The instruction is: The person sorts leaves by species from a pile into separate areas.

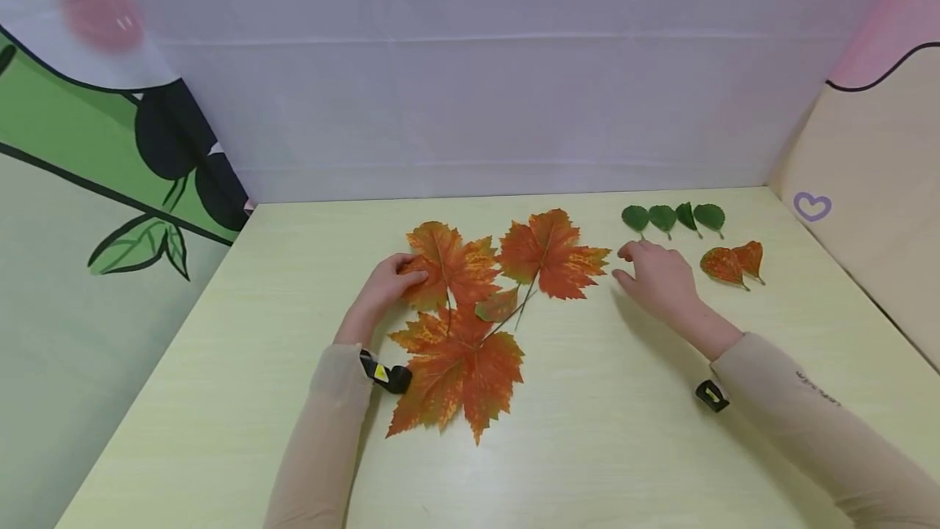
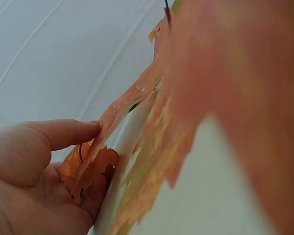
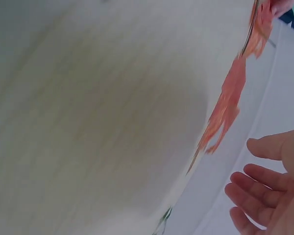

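Three large orange maple leaves lie joined in a cluster on the table: an upper left leaf (image 1: 458, 264), an upper right leaf (image 1: 551, 255) and a lower leaf (image 1: 466, 370). Between them is a small reddish-green leaf (image 1: 498, 305). My left hand (image 1: 389, 280) pinches the edge of the upper left leaf; the left wrist view shows the thumb (image 2: 73, 133) on one face and fingers behind. To the right of the cluster, my right hand (image 1: 661, 277) holds nothing. Its fingers (image 3: 257, 193) are loosely bent in the right wrist view.
Several small green leaves (image 1: 662, 219) form a row near the table's far right corner. Two small orange-brown leaves (image 1: 723, 266) overlap just in front of them, right of my right hand. A pale cloth wall (image 1: 477, 121) rises behind the light wooden table (image 1: 587, 447).
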### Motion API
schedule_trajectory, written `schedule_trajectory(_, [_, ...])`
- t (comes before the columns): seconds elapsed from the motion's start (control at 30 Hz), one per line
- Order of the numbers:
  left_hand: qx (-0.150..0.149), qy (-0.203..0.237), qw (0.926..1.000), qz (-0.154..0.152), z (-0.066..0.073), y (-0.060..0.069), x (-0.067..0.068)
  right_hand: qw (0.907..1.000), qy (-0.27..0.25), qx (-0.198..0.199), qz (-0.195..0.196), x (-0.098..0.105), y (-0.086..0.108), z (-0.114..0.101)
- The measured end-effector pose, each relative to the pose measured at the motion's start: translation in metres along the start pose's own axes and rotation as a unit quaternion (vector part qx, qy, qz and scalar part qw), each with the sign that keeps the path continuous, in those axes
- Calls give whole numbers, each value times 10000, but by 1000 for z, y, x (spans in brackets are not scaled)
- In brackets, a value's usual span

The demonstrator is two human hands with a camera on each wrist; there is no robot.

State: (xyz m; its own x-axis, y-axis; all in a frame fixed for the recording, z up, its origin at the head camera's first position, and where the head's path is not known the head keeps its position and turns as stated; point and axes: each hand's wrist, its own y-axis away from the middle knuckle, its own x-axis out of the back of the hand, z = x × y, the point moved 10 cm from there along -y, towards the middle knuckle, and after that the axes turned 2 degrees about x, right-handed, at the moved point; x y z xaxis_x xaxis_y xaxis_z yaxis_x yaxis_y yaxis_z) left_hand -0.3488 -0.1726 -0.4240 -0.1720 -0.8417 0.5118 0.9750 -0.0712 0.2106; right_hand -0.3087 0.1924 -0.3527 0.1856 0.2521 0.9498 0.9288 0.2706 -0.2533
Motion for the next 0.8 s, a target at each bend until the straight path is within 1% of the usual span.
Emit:
schedule_trajectory(0.1, [15, 31, 10000, 1, 0, 1, 1, 9994, 48, 329, 114, -4, -5, -26])
schedule_trajectory(0.17, [4, 58, 10000, -4, 0, 1, 2, 9972, 101, 699, 255, -5, -7, -47])
schedule_trajectory(0.23, [-5, 117, 9999, -25, 0, 1, 2, 9919, 161, 1187, 431, -5, -9, -68])
schedule_trajectory(0.33, [0, 145, 9999, -48, 0, 0, 1, 9766, 161, 2034, 678, -5, -9, -99])
schedule_trajectory(0.4, [3, 145, 9999, -49, 0, -1, 0, 9628, 206, 2578, 781, -6, -7, -117])
schedule_trajectory(0.47, [9, 140, 9999, -23, -1, -1, 1, 9483, 312, 3061, 772, -11, -5, -133])
schedule_trajectory(0.53, [-34, 124, 9999, -6, -1, -1, 1, 9355, 516, 3433, 659, -18, -4, -145])
schedule_trajectory(0.57, [-50, 109, 9999, 3, -1, -1, 2, 9302, 615, 3572, 585, -21, -3, -151])
schedule_trajectory(0.6, [-160, 108, 9998, 49, 0, 0, 3, 9257, 718, 3680, 506, -26, -3, -155])
schedule_trajectory(0.67, [-192, 86, 9998, 60, 0, 0, 3, 9189, 956, 3809, 373, -33, -5, -162])
schedule_trajectory(0.7, [-215, 65, 9997, 52, 0, 0, 3, 9170, 1038, 3837, 323, -36, -6, -164])
schedule_trajectory(0.8, [-149, 104, 9998, 22, -1, 0, 2, 9129, 1226, 3882, 281, -41, -9, -169])
